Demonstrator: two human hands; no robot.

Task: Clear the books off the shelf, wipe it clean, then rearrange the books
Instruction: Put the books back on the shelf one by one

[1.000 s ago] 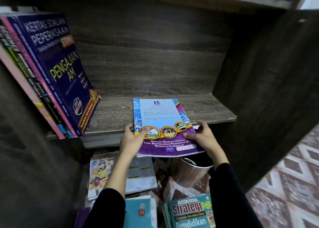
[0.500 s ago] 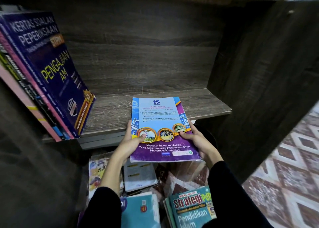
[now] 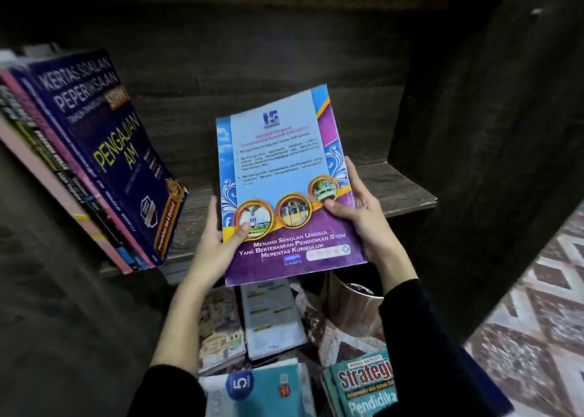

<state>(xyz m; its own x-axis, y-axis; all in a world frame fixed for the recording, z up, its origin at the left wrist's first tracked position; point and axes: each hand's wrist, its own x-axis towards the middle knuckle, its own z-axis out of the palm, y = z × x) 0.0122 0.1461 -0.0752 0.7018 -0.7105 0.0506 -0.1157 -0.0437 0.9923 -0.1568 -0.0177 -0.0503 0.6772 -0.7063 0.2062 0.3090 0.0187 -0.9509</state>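
Holding 1 purple book [image 3: 284, 170] w/ 2 grips: L grip [image 3: 215, 246], R grip [image 3: 368, 214].

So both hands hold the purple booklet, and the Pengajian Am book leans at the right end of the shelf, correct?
No. The head view shows the Pengajian Am book leaning at the left end of the shelf. The left hand and right hand do hold the purple booklet.

Leaning books [image 3: 94, 163] sitting at left on shelf [image 3: 395, 189] | held book [image 3: 284, 179] hovering before shelf, between left hand [image 3: 215, 246] and right hand [image 3: 363, 224] | floor books [image 3: 271, 322] lying below.
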